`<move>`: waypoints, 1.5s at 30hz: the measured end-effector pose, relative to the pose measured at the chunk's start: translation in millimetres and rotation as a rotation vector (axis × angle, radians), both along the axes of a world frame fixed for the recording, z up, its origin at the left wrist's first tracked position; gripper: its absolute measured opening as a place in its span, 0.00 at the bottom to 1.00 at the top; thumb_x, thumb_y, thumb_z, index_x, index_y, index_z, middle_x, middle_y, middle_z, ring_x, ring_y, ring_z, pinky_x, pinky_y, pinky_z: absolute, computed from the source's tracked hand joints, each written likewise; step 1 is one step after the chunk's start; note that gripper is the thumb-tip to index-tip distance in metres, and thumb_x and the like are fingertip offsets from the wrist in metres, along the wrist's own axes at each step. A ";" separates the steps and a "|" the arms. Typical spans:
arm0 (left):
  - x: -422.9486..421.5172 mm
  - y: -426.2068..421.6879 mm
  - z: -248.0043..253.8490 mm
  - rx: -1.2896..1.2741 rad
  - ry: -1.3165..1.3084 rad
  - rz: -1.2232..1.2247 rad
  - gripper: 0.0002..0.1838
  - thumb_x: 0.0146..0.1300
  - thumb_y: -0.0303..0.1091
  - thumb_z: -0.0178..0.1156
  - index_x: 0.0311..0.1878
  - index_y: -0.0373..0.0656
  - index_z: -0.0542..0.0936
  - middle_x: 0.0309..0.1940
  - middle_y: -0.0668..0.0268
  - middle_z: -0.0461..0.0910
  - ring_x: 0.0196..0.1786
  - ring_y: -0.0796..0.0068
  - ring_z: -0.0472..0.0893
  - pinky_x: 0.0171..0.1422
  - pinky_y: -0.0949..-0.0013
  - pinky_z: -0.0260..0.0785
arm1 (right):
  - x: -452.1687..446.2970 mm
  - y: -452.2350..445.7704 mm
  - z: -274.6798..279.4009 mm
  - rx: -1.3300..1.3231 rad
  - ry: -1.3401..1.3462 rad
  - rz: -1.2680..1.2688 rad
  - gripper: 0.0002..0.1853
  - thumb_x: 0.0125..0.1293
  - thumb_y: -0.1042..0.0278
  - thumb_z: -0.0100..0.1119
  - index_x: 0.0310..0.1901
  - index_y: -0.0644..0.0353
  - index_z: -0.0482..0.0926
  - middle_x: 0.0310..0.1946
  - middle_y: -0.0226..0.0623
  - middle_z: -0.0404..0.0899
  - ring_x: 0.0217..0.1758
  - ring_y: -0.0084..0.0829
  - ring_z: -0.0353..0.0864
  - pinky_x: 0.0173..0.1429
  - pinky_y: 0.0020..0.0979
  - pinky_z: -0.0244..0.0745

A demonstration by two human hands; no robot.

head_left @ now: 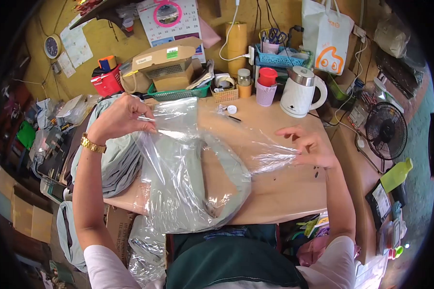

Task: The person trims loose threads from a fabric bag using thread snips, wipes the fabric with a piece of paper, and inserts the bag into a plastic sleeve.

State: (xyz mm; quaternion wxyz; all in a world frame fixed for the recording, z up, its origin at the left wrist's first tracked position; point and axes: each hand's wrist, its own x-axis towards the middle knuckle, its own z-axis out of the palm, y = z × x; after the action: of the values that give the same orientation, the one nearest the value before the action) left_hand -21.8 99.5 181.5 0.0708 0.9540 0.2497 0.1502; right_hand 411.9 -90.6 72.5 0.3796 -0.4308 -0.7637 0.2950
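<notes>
A clear plastic bag [166, 178] is stretched between my two hands above the table's front part. Its left side is pinched in my left hand [125, 118], which has a gold watch at the wrist. My right hand [307, 147] pinches the bag's other side, with some fingers raised. Grey-green fabric [178, 202] shows through the plastic, curving round to the right in a loop. A folded clear plastic sheet or bag [181, 108] lies behind it. Left of the bag is a pile of grey-green cloth [115, 166].
A white kettle [296, 96] and a purple cup [265, 94] stand at the back of the table [294, 192]. A green basket [178, 94] holds cardboard boxes. At the right is a black fan [386, 130]; a small dark object [234, 118] lies mid-table.
</notes>
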 end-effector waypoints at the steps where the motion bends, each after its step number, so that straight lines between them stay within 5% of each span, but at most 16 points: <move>1: -4.4 4.4 -2.2 0.002 -0.007 0.009 0.21 0.42 0.43 0.81 0.34 0.39 0.84 0.14 0.68 0.65 0.22 0.72 0.71 0.30 0.68 0.62 | -1.7 -2.8 2.7 0.071 0.210 0.024 0.11 0.45 0.69 0.76 0.22 0.61 0.79 0.44 0.37 0.82 0.53 0.35 0.74 0.54 0.37 0.69; 5: -15.2 9.2 -2.2 0.058 0.008 0.046 0.20 0.42 0.43 0.81 0.28 0.39 0.81 0.29 0.66 0.77 0.37 0.65 0.78 0.43 0.64 0.68 | 5.8 -1.7 -5.5 -0.249 0.577 0.229 0.10 0.47 0.72 0.76 0.23 0.61 0.80 0.40 0.38 0.82 0.47 0.30 0.77 0.45 0.32 0.70; 7: -19.0 7.3 1.6 0.092 -0.064 0.014 0.20 0.43 0.42 0.81 0.26 0.39 0.81 0.36 0.66 0.80 0.43 0.65 0.78 0.48 0.65 0.68 | 0.1 -0.7 11.8 -0.225 0.068 -0.072 0.09 0.50 0.73 0.75 0.27 0.64 0.82 0.37 0.36 0.79 0.43 0.29 0.78 0.42 0.31 0.69; 10: -30.2 8.1 11.8 0.089 -0.080 0.023 0.16 0.48 0.42 0.78 0.27 0.41 0.82 0.48 0.65 0.78 0.53 0.65 0.75 0.58 0.64 0.66 | 2.7 0.7 21.6 -0.069 -0.336 -0.354 0.08 0.51 0.73 0.74 0.30 0.65 0.83 0.37 0.35 0.75 0.42 0.30 0.77 0.44 0.32 0.70; 13: -33.4 5.0 11.3 -0.209 -0.328 -0.086 0.14 0.59 0.43 0.72 0.30 0.42 0.85 0.51 0.65 0.78 0.57 0.70 0.74 0.64 0.64 0.63 | 9.8 5.5 11.1 0.163 -0.333 -0.419 0.10 0.51 0.71 0.75 0.30 0.66 0.82 0.38 0.34 0.72 0.41 0.33 0.76 0.46 0.34 0.71; 16: -21.8 1.2 5.0 -0.413 -0.588 -0.189 0.13 0.57 0.42 0.74 0.28 0.42 0.84 0.51 0.65 0.79 0.59 0.70 0.73 0.66 0.65 0.61 | 13.8 12.7 -1.1 0.296 -0.337 -0.537 0.09 0.51 0.72 0.75 0.30 0.65 0.82 0.41 0.34 0.72 0.41 0.33 0.76 0.47 0.34 0.72; 20: -13.9 -2.8 5.0 -0.399 -0.677 -0.295 0.13 0.55 0.40 0.76 0.30 0.42 0.84 0.44 0.64 0.81 0.52 0.71 0.77 0.59 0.68 0.66 | 22.3 26.2 -23.3 0.298 -0.186 -0.605 0.09 0.54 0.72 0.74 0.31 0.65 0.82 0.38 0.34 0.72 0.40 0.32 0.76 0.46 0.32 0.71; 23: -18.2 4.0 8.6 -0.691 -0.528 -0.615 0.16 0.56 0.42 0.75 0.38 0.40 0.82 0.32 0.68 0.81 0.33 0.77 0.77 0.39 0.75 0.67 | 29.2 30.9 -34.2 0.164 -0.194 -0.581 0.07 0.57 0.74 0.71 0.31 0.68 0.81 0.38 0.34 0.73 0.39 0.28 0.75 0.45 0.29 0.70; 26: -15.5 -22.4 30.8 -0.674 -0.349 -0.340 0.18 0.59 0.44 0.72 0.42 0.40 0.83 0.33 0.68 0.81 0.34 0.77 0.77 0.41 0.75 0.67 | 40.0 29.3 -47.9 -0.007 0.079 -0.458 0.05 0.58 0.78 0.69 0.31 0.68 0.80 0.39 0.31 0.74 0.42 0.22 0.72 0.46 0.24 0.68; 30: 27.4 -34.8 3.5 0.080 -0.347 -0.462 0.25 0.58 0.48 0.71 0.54 0.42 0.83 0.38 0.66 0.84 0.40 0.70 0.81 0.53 0.61 0.69 | 36.5 12.8 -35.8 0.025 0.215 -0.369 0.11 0.60 0.67 0.70 0.29 0.65 0.80 0.38 0.30 0.74 0.42 0.22 0.71 0.47 0.24 0.65; 33: 30.9 -48.2 -14.0 0.133 -0.050 -0.366 0.20 0.58 0.48 0.70 0.48 0.46 0.85 0.36 0.65 0.85 0.40 0.64 0.83 0.58 0.55 0.68 | 40.5 4.3 -29.3 0.080 0.237 -0.352 0.15 0.59 0.59 0.72 0.28 0.63 0.79 0.37 0.30 0.74 0.42 0.22 0.70 0.46 0.24 0.63; 35: 24.3 -40.2 -14.6 0.086 0.296 -0.076 0.15 0.55 0.45 0.72 0.37 0.45 0.85 0.33 0.64 0.84 0.37 0.61 0.82 0.56 0.56 0.68 | 48.1 -2.8 -27.9 0.071 0.266 -0.389 0.17 0.57 0.56 0.74 0.26 0.60 0.78 0.37 0.31 0.74 0.40 0.21 0.69 0.44 0.24 0.62; 38: 11.4 -33.7 5.5 -0.134 0.023 -0.072 0.13 0.52 0.41 0.74 0.26 0.42 0.82 0.24 0.66 0.80 0.30 0.59 0.78 0.52 0.57 0.67 | 53.4 -12.7 -30.0 0.032 0.279 -0.341 0.11 0.58 0.67 0.72 0.28 0.63 0.80 0.37 0.30 0.76 0.41 0.22 0.71 0.48 0.25 0.64; 40: 9.5 -42.2 17.3 0.015 0.025 -0.037 0.12 0.50 0.37 0.75 0.24 0.41 0.81 0.27 0.64 0.78 0.32 0.60 0.76 0.48 0.60 0.66 | 46.5 -11.5 -29.5 0.038 0.272 -0.323 0.10 0.57 0.68 0.73 0.29 0.63 0.80 0.37 0.29 0.76 0.40 0.21 0.71 0.47 0.25 0.64; 42: 8.9 -46.0 21.8 0.501 -0.090 -0.077 0.13 0.51 0.37 0.74 0.24 0.40 0.81 0.34 0.60 0.76 0.38 0.60 0.75 0.46 0.64 0.66 | 42.5 -8.3 -29.2 0.046 0.263 -0.303 0.10 0.57 0.69 0.73 0.29 0.63 0.81 0.36 0.29 0.77 0.39 0.21 0.71 0.47 0.25 0.65; 45: 5.7 -44.5 38.4 0.699 -0.064 -0.030 0.10 0.54 0.36 0.72 0.27 0.40 0.83 0.42 0.59 0.77 0.45 0.61 0.76 0.48 0.65 0.68 | 39.2 -1.9 -30.9 0.049 0.263 -0.310 0.09 0.58 0.71 0.73 0.30 0.63 0.80 0.34 0.27 0.76 0.38 0.19 0.71 0.45 0.26 0.66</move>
State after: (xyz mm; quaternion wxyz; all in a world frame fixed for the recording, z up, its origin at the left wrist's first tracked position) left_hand -16.1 55.0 219.8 -0.2500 0.9189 0.1668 0.2556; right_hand 451.1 -92.5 41.6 0.5271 -0.4918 -0.6391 0.2681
